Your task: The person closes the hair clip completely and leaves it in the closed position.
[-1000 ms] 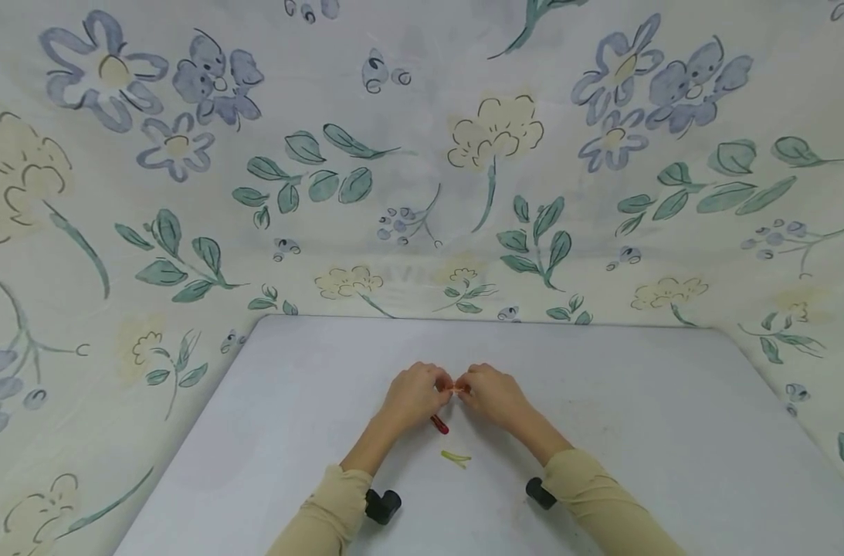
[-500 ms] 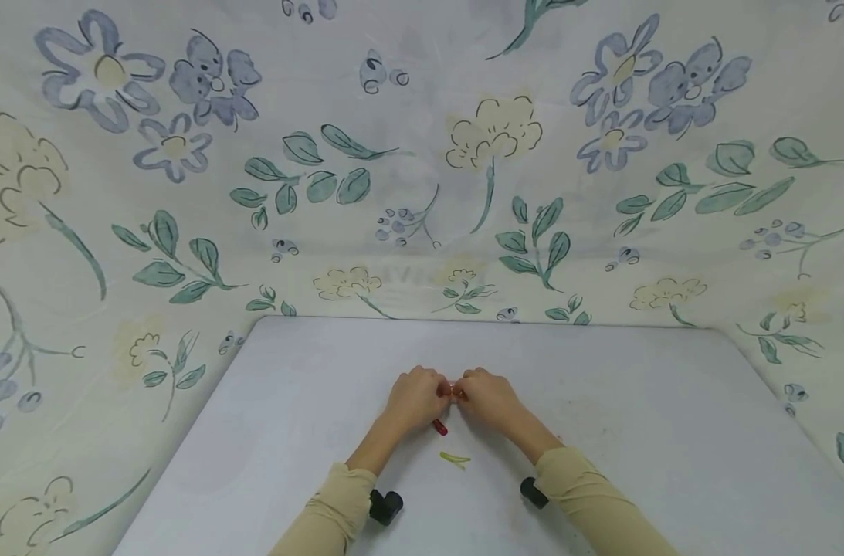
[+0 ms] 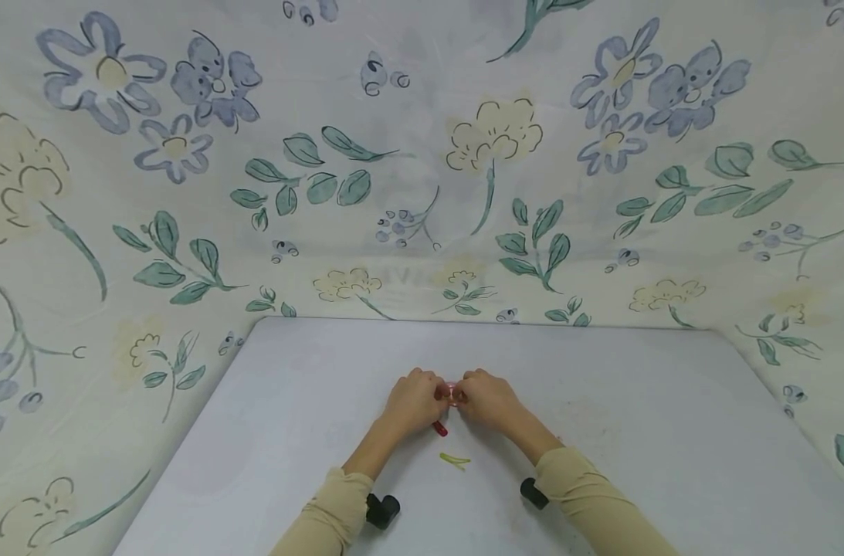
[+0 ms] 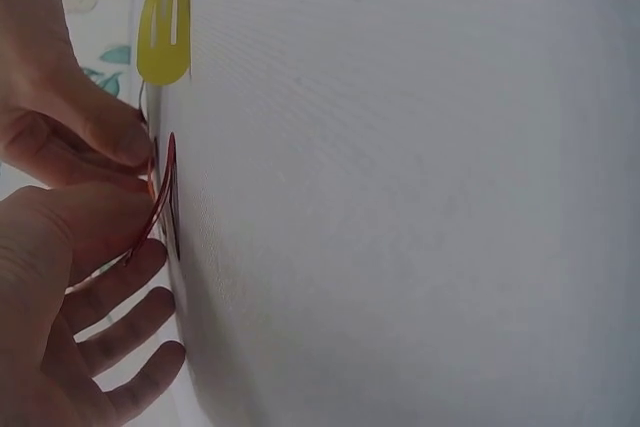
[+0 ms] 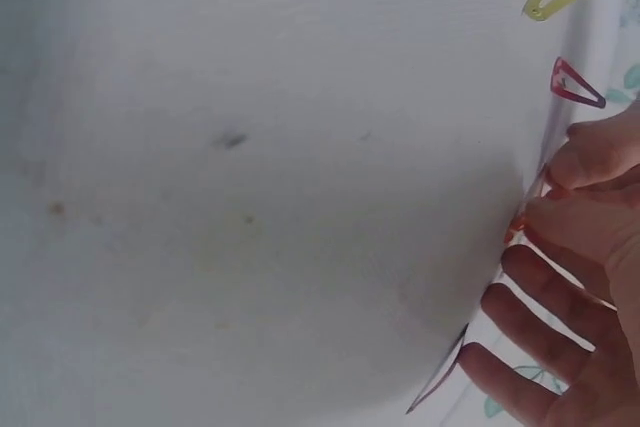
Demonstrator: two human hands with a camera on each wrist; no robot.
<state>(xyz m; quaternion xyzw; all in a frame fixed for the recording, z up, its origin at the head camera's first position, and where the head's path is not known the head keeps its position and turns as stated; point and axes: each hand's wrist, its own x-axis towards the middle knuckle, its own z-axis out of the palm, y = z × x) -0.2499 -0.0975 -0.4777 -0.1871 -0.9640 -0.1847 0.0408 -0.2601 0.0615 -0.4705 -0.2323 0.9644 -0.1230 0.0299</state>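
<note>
Two hands meet over one small pink piece

The pink piece [image 3: 452, 394] is at the middle of the head view, a little below centre, in the narrow gap between two sets of fingertips. The fingers hide most of it, so I can't make out its full shape; the right wrist view gives it an orange-red tint. The left hand [image 3: 417, 400] has its grip closed on one side of it, thumb and forefinger pinching. The right hand [image 3: 489, 398] pinches the other side the same way. In the wrist views the remaining fingers of each hand are loosely bent and spread apart.

Just below the left hand in the head view lies a red clip [image 3: 440, 428], partly covered by that hand; I can't tell whether they touch. The right wrist view shows it at the right, its arms parted in a narrow V. Below it in the head view is a yellow clip [image 3: 454, 461], also splayed. A thin reddish shape [image 5: 437, 377] shows near the bottom of the right wrist view, close by the little finger, too edge-on to identify.

Everything lies on a white counter [image 3: 637, 432], with a dark smudge [image 5: 233, 139] at the upper left of the right wrist view. Black devices [image 3: 383, 511] sit by the wrists, next to pale yellow sleeves [image 3: 327, 510]. Behind, a flowered backdrop [image 3: 422, 177] fills the upper frame.
</note>
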